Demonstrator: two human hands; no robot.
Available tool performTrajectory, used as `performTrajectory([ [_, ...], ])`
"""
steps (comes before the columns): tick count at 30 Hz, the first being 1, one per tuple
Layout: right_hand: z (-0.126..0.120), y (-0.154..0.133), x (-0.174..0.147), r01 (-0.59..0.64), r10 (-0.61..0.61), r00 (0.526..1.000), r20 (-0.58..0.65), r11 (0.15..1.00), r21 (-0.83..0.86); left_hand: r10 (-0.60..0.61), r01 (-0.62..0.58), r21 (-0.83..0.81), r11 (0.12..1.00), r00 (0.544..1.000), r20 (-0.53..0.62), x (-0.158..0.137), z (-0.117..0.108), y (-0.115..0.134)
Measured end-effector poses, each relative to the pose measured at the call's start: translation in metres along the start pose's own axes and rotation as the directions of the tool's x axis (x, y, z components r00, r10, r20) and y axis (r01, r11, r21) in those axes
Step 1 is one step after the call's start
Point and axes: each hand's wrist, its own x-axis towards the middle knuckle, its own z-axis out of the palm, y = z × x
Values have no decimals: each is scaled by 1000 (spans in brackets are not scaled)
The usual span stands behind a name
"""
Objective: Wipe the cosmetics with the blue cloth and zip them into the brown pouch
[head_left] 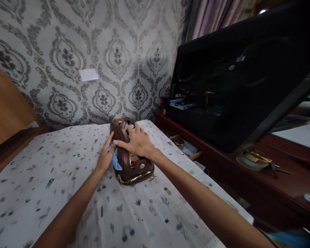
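Note:
A brown leather bag point(124, 172) with gold zippers and a round metal stud rests on the patterned white bedsheet. My left hand point(105, 155) is at the bag's left side, its fingers closed on a blue cloth point(116, 161) that presses against the leather. Across the bag's top lies my right hand point(139, 140), thumb stretched toward the left panel and fingers spread over the far part. Metal fittings point(122, 124) show at the bag's far end, just beyond my right fingers. Part of the bag's upper side is hidden under this hand.
The white printed sheet point(67, 172) covers the surface under the bag. To the right, a large black screen point(235, 79) stands on a dark red cabinet point(281, 162), with a gold-topped round item point(258, 156) on it. A wooden panel point(10, 106) stands at left.

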Motion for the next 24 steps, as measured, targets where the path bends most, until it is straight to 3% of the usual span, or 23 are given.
performTrajectory([
  [7, 7, -2, 1, 8, -12, 998, -54, 996, -88, 6, -6, -10, 1000, 999, 49, 2, -13, -10],
  [11, 9, 0, 0, 12, -17, 998, -64, 996, -86, -95, 74, 248, 966, 993, 74, -3, -50, -23],
  [14, 9, 1, -1, 19, -25, 997, -71, 997, -81, -134, 117, 426, 897, 991, 10, -8, -89, -30],
  [17, 9, 1, -1, 20, -26, 997, -72, 996, -82, -136, 151, 600, 786, 988, -71, -15, -124, -37],
  [19, 9, 0, -1, 16, -21, 998, -66, 996, -86, -246, 187, 776, 603, 968, -42, -19, -141, -43],
  [21, 8, 0, -2, 12, -18, 998, -67, 996, -90, -406, 190, 885, 424, 914, -2, -22, -150, -49],
  [22, 8, -1, -2, 9, -15, 997, -71, 996, -91, -468, 188, 906, 379, 884, 12, -22, -152, -51],
  [24, 7, -1, -3, 9, -16, 997, -78, 996, -94, -515, 195, 905, 378, 856, 31, -20, -154, -52],
])
